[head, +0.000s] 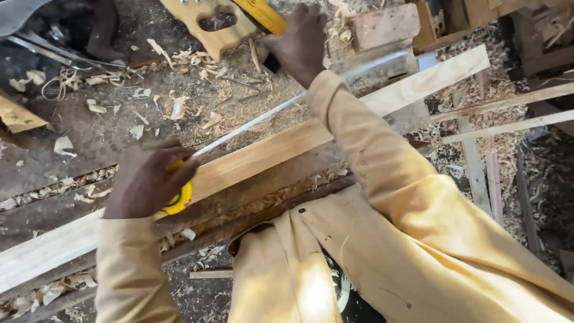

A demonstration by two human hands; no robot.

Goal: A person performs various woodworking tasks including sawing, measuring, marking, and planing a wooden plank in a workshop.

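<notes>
A long pale wooden plank [263, 154] lies slantwise across a workbench [107, 134]. My left hand [146, 179] grips a yellow tape measure case [179, 197] against the plank's near edge. Its blade [251, 122] runs out over the bench toward the upper right. My right hand [299, 42] is at the far side of the bench, closed near the blade's far end, beside a handsaw with a wooden handle [206, 27] and a yellow tool [263, 15]. What the right hand holds is hidden. Both arms wear tan sleeves.
Wood shavings [179, 107] litter the bench. Several thin strips [508, 104] and sawdust lie on the floor to the right. A wooden block [382, 25] sits at the top. Dark metal tools [54, 30] rest at the top left.
</notes>
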